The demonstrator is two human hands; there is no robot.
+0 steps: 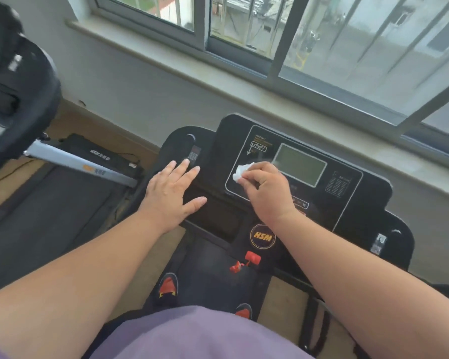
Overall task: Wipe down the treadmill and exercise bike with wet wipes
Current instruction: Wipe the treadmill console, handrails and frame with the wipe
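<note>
Below the right hand [263,191] pinching a wipe [241,172], console [360,193] badge [262,236] reads "HSM"

left hand [170,193] flat, right hand [266,191] pinching

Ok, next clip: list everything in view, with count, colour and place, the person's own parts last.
console: one, black, centre, below the window
screen: one, grey-green, on the console
wipe: one, white, crumpled, left of the screen
HSM badge: one, black and orange, console's near edge
safety clip: one, red, below the badge
second treadmill: one, black with a silver rail, left
window: one, grey frame, top
shoes: two, black and red, on the belt
left hand: flat on the console
right hand: pinches the wipe
</note>
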